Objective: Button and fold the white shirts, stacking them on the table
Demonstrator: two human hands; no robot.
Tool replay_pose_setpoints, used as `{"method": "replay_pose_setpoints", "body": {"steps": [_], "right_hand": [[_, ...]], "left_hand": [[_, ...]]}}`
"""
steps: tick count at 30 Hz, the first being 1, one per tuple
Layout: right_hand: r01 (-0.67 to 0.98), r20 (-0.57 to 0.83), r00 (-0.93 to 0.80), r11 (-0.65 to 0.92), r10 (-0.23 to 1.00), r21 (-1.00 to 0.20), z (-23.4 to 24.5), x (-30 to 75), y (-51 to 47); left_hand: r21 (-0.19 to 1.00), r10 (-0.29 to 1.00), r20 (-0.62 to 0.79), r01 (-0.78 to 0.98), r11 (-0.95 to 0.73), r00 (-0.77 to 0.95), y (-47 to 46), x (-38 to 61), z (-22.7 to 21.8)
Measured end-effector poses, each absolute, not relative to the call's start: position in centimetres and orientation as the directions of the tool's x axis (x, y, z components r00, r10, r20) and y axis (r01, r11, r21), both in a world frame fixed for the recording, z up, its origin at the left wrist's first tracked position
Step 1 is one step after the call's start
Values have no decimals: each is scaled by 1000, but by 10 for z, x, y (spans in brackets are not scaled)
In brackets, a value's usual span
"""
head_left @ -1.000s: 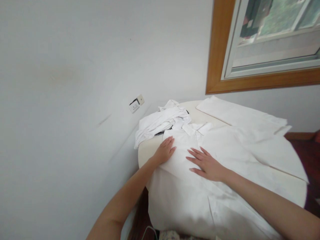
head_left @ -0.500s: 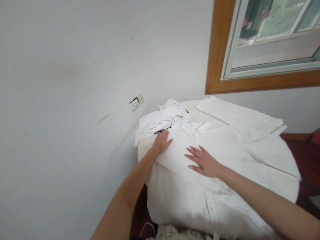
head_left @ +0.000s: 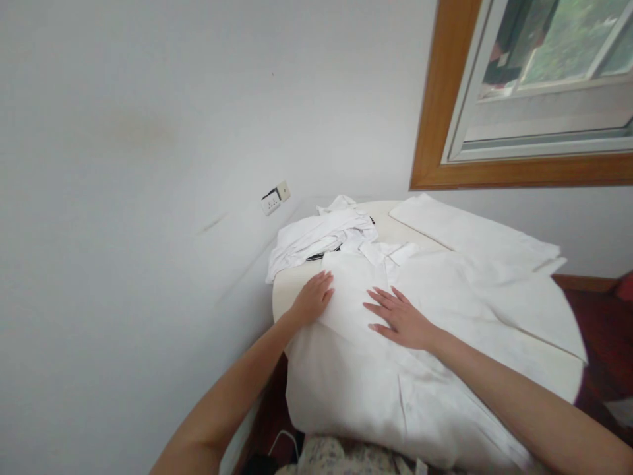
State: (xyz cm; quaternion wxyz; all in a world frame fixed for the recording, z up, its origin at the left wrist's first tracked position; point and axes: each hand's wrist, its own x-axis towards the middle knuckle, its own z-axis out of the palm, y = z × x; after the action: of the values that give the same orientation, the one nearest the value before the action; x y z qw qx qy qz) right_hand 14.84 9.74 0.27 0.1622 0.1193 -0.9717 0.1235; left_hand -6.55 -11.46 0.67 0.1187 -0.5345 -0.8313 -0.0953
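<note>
A white collared shirt [head_left: 445,297] lies spread over a round cream table [head_left: 289,284], its lower part hanging over the near edge. My left hand [head_left: 312,298] rests flat at the shirt's left folded edge, fingers stretched out. My right hand [head_left: 398,318] lies flat on the shirt's middle with fingers spread. Neither hand holds anything. The shirt's collar [head_left: 388,252] points toward the far side.
A crumpled heap of white garments [head_left: 319,237] sits at the table's far left by the wall. A folded white cloth [head_left: 475,227] lies at the far right under a wood-framed window [head_left: 524,99]. A wall socket [head_left: 274,198] is on the white wall.
My left hand slid forward along the shirt's left edge, then drew back toward me. My right hand stayed flat on the shirt.
</note>
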Motion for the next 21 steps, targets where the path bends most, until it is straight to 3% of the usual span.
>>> {"method": "replay_pose_setpoints", "body": {"steps": [5,17,21], "right_hand": [[-264,327,-925,947,-195,-180,2,151,97],[-332,233,-927,932,-294,-147,12,172,107],[-327,269,-922,933,-280,-151,14,188,110]], "left_hand": [[14,859,222,882,471,-462,-132,-61,-4],[8,813,247,840,542,-527,-128,-60,-5],[-3,814,262,843,538,-518,-128,-61,-4]]}}
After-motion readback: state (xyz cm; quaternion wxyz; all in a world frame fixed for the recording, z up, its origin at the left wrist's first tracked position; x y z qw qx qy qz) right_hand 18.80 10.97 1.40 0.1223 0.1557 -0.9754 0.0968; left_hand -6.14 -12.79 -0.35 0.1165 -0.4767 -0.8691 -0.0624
